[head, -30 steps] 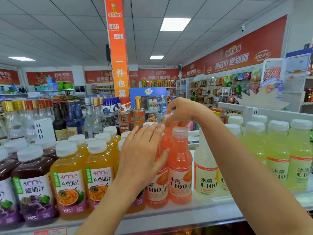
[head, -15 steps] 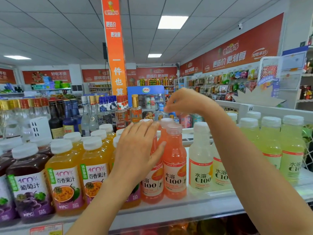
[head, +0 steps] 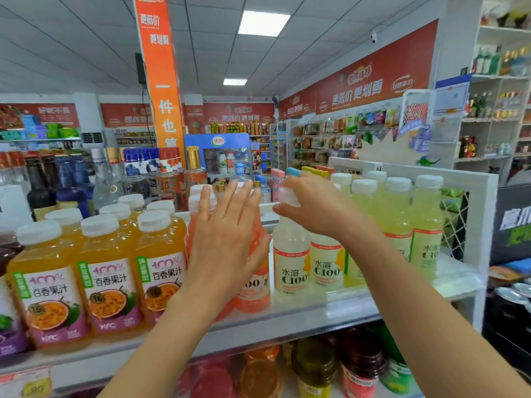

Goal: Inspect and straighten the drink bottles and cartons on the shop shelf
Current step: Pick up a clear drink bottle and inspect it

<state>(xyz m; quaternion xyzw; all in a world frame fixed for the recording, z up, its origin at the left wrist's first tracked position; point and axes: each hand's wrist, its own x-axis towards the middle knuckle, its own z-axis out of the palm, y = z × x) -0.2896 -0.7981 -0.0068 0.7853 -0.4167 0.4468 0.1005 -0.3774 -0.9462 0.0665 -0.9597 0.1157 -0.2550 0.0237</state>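
Pale C100 bottle (head: 290,262), front row, just right of frame centre, upright, label facing out. My right hand (head: 316,206) has its fingers curled over the white cap, gripping from above. I judge the top grip is for turning or nudging the bottle without disturbing its neighbours.

Pink C100 bottles (head: 254,285) stand directly left of it, touching or nearly so. My left hand (head: 227,248) lies flat on them, fingers straight and together, holding nothing. It seems to serve as a brace so that row does not tip while the pale one is adjusted.

Further left in the frame, passion-fruit juice bottles (head: 106,282) are packed shoulder to shoulder. No slack on that side.

Right of the pale bottle, a second like it, then lime-coloured bottles (head: 425,239) running to the white end frame (head: 482,225). Gaps look small.

Shelf (head: 287,321) front lip sits close beneath the front row, so there is little margin forward. Any shift should go backward or be a twist in place. Open room is mostly above the caps.

More bottles (head: 316,366) on the level below, at the bottom of the frame, blurred.
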